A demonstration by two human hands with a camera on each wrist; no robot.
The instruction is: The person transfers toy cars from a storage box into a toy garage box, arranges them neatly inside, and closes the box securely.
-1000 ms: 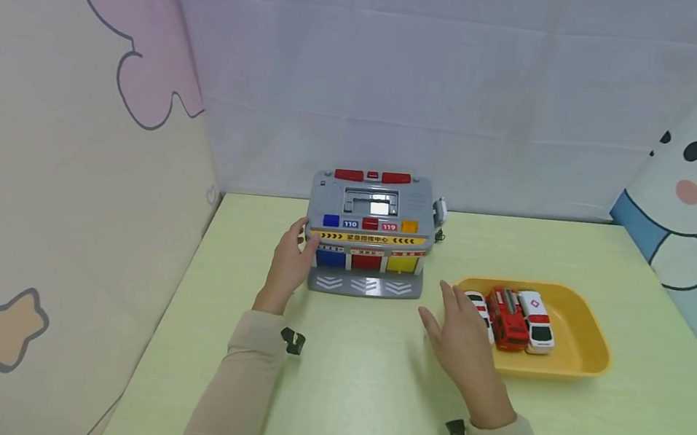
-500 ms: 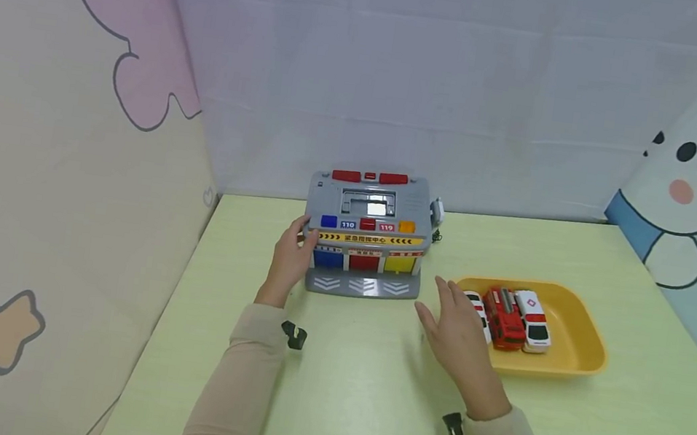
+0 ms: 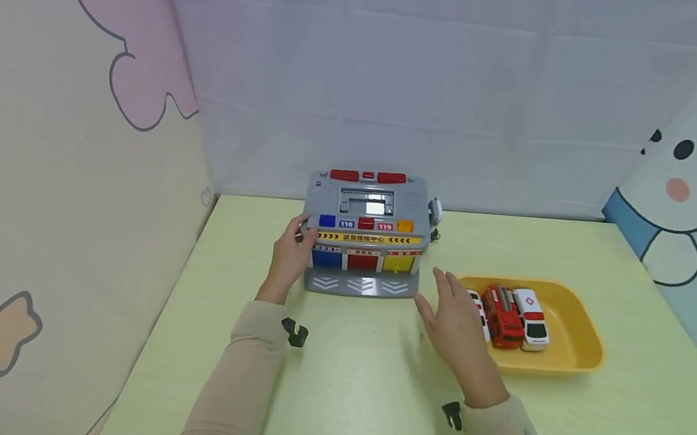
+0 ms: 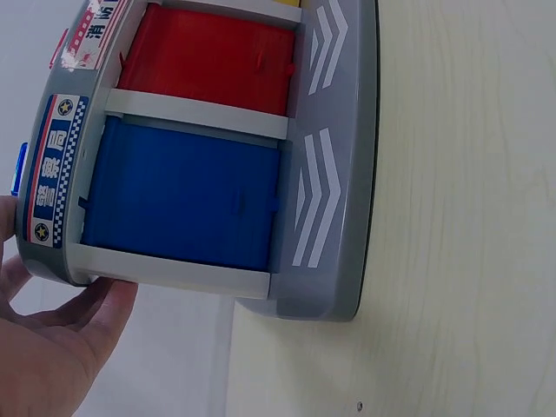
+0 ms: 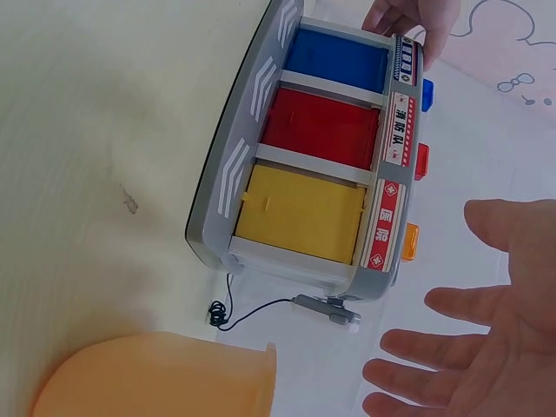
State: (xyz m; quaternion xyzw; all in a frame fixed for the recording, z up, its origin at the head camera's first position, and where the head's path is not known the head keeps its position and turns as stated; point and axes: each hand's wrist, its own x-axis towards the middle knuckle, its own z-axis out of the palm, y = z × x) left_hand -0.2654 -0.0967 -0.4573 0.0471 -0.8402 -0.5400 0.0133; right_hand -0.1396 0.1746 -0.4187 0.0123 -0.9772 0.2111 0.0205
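A grey toy garage [image 3: 368,209] stands at the back of the table, with blue, red and yellow doors above a grey ramp [image 4: 334,217]. All three doors are down. My left hand [image 3: 290,255] holds the garage's left end, its thumb and fingers around the roof corner; some fingers are hidden behind it. My right hand [image 3: 456,327] hovers with fingers spread, holding nothing, between the garage and a yellow tray [image 3: 582,351]. Inside the tray lie a red fire truck [image 3: 503,317], a white ambulance [image 3: 532,319] and a white car [image 3: 480,314] partly hidden by this hand.
On the garage's right side hangs a grey-white handset [image 5: 326,308] with a coiled black cord [image 5: 224,314]. A hanging sheet [image 3: 404,93] closes off the back, and a printed wall [image 3: 59,209] runs along the left. The tray's wall [image 5: 165,373] is close to my right hand.
My right hand has moved slightly up and away from me. The left hand keeps its place on the garage. The whole head view has shifted a little.
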